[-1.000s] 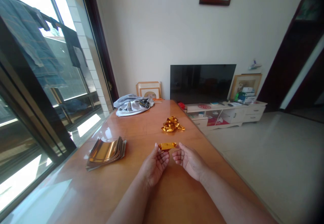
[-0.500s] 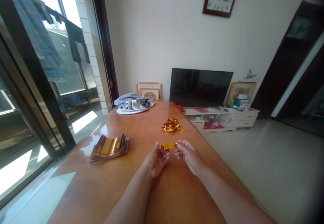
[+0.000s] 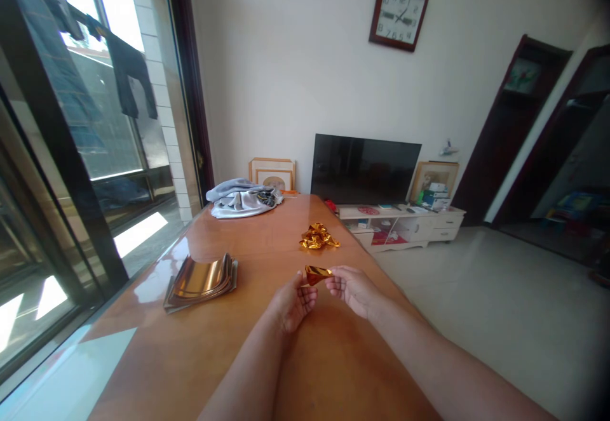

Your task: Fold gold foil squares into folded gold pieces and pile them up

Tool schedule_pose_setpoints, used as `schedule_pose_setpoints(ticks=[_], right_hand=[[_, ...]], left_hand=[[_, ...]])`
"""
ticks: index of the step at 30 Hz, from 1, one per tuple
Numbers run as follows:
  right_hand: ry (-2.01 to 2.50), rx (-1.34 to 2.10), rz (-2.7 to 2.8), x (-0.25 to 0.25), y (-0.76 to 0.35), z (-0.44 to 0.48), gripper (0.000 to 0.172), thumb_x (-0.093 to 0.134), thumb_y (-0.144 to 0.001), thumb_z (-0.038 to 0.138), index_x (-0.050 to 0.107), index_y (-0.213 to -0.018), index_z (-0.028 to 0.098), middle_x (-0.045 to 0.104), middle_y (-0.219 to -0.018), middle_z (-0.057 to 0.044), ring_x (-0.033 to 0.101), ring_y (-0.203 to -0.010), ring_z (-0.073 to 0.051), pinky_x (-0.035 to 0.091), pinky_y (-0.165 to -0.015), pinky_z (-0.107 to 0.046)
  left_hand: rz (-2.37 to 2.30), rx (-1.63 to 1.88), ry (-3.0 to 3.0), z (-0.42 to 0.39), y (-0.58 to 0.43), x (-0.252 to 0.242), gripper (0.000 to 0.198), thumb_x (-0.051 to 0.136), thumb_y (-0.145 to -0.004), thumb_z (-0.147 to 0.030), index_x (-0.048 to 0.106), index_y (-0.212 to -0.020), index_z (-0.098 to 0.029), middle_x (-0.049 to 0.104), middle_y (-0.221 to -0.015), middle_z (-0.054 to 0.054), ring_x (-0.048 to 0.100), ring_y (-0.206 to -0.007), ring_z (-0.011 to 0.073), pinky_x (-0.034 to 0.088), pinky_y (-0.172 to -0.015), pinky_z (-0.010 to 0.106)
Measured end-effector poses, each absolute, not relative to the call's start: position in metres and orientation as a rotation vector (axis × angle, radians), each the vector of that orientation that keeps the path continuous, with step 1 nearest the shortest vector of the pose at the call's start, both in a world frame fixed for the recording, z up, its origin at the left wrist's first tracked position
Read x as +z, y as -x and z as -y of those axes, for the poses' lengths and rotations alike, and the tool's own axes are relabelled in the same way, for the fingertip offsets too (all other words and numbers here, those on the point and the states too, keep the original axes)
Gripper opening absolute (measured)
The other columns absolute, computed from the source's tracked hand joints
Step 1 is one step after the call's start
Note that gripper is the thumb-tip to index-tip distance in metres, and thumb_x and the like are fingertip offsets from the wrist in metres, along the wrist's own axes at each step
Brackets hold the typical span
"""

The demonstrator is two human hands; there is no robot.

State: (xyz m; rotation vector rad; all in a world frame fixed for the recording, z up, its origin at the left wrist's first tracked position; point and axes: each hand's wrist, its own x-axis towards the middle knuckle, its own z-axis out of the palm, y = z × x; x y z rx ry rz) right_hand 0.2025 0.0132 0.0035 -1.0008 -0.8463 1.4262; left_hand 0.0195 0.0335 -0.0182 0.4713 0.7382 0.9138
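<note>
A small folded piece of gold foil paper (image 3: 316, 273) is held up just above the wooden table (image 3: 229, 351). Its left end looks wide and open, and it narrows to the right. My left hand (image 3: 294, 301) pinches the left end with the thumb up, the other fingers curled beneath. At the right end, the thumb and forefinger of my right hand (image 3: 353, 289) grip the foil. Just beyond the hands lies a heap of crumpled or folded gold foil pieces (image 3: 318, 237). To the left rests a stack of curved gold foil sheets (image 3: 203, 279).
Grey cloth (image 3: 245, 197) is bunched at the table's far end. A television (image 3: 365, 167) stands on a white cabinet (image 3: 414, 227) beyond the right edge. Glass sliding doors (image 3: 61, 218) run along the left. A pale sheet (image 3: 71, 370) covers the near left corner.
The view has swung slightly right and up. The foil between my hands has changed from a flat strip to a shape flared at its left end. Both hands keep hold of it.
</note>
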Motion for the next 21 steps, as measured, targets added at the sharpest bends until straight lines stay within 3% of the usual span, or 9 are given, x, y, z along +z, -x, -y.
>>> schedule_pose_setpoints(ticks=[8, 15, 21], right_hand=[[0.962, 1.425, 0.843, 0.012, -0.187, 0.003, 0.018, 0.075, -0.081, 0.028, 0.066, -0.085, 0.014, 0.072, -0.071, -0.007, 0.065, -0.058, -0.012, 0.053, -0.053, -0.021], [0.966, 1.421, 0.828, 0.013, -0.176, 0.010, 0.020, 0.077, -0.080, 0.029, 0.066, -0.086, 0.014, 0.073, -0.074, -0.008, 0.066, -0.060, -0.012, 0.055, -0.057, -0.022], [0.990, 1.393, 0.852, 0.015, -0.170, 0.014, 0.023, 0.078, -0.079, 0.031, 0.066, -0.090, 0.014, 0.073, -0.074, -0.008, 0.066, -0.060, -0.012, 0.054, -0.057, -0.021]], left_hand=[[-0.639, 0.920, -0.468, -0.029, -0.027, -0.015, 0.031, 0.046, -0.102, -0.031, 0.066, -0.103, -0.008, 0.073, -0.090, 0.015, 0.070, -0.069, 0.0137, 0.056, -0.065, 0.022], [-0.647, 0.938, -0.475, -0.028, -0.024, -0.012, 0.038, 0.047, -0.101, -0.038, 0.067, -0.100, -0.006, 0.073, -0.081, 0.013, 0.062, -0.054, 0.0100, 0.051, -0.052, 0.019], [-0.683, 0.993, -0.483, -0.028, -0.027, -0.012, 0.041, 0.043, -0.102, -0.039, 0.067, -0.094, -0.007, 0.072, -0.076, 0.013, 0.061, -0.053, 0.0101, 0.049, -0.051, 0.019]])
